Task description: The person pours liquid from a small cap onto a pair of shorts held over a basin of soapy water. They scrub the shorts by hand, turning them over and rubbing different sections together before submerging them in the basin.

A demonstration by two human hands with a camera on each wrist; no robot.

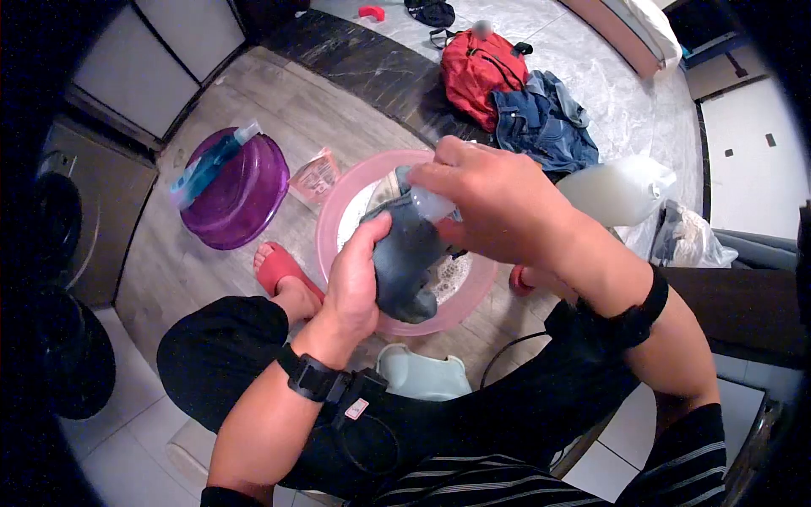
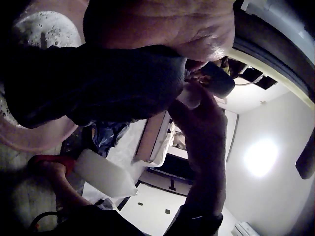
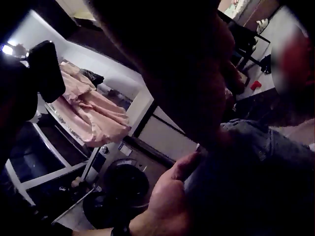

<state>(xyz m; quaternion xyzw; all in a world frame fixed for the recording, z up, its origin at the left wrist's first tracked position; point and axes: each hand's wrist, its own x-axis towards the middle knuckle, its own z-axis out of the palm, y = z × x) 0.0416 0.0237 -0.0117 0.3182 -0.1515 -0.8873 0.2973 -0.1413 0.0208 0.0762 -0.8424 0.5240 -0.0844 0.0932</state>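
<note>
A wet dark blue-grey cloth [image 1: 405, 262] is held above a pink basin [image 1: 331, 211] of sudsy water. My left hand [image 1: 353, 283] grips it from the left side, thumb on top. At its upper edge my right hand [image 1: 494, 198] pinches a small whitish translucent object [image 1: 431, 205], which touches the cloth; what it is I cannot tell. The left wrist view shows the dark cloth [image 2: 98, 83] and the pale object [image 2: 190, 96] between the right hand's [image 2: 204, 132] fingers. In the right wrist view the left hand [image 3: 167, 201] lies along the cloth [image 3: 246, 167].
On the left a blue bottle lies on an upturned purple basin [image 1: 245, 190], beside a pink packet [image 1: 316, 176]. A red backpack [image 1: 481, 76], jeans [image 1: 545, 122] and a large whitish jug [image 1: 612, 190] are behind and to the right. A pale stool [image 1: 422, 372] stands near the knees.
</note>
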